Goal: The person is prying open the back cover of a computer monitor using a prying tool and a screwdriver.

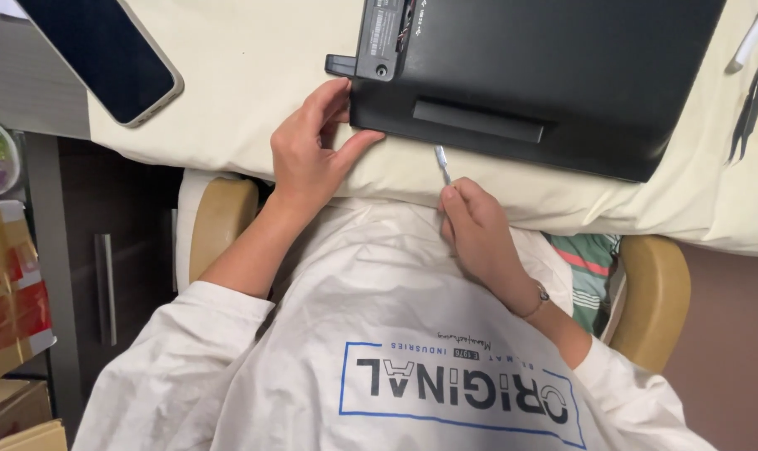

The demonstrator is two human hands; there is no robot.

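**Laptop flipped on its back, one hand bracing, one hand on a pry tool**

Pinched tight between thumb and fingers, the right hand (477, 230) held a thin metal pry tool (441, 163), pale silvery tip pointing up at the near edge of the laptop (554, 67). Tip looked just short of the edge or right at it; couldn't tell if it was touching. A slim bracelet (542, 294) sat on that wrist.

Left hand (310, 150) wasn't holding anything. It was loosely curled and open, thumb lying along the laptop's near edge and fingertips up against the left corner by the hinge, bracing it.

The laptop itself was upside down, matte black plastic, smooth, with a long raised rubbery strip (477, 121) running along the bottom panel. At the hinge corner part of the shell was open, with a sticker and some small wires showing.

It all lay on a soft cream cloth (253, 75) spread over the desk, a bit wrinkled, draping over the front edge. A phone (103, 50) with a dark glossy screen lay face up at the far left. Over on the right edge were black tweezers (750, 104), a white cable, and a sliver of something yellow.

The person wore a white long-sleeved shirt (379, 334) with a blue-outlined print, sitting in a chair with padded tan armrests (222, 221). Dark wood drawers with a metal handle (105, 288) stood to the left, cardboard boxes (11, 292) stacked beside them.
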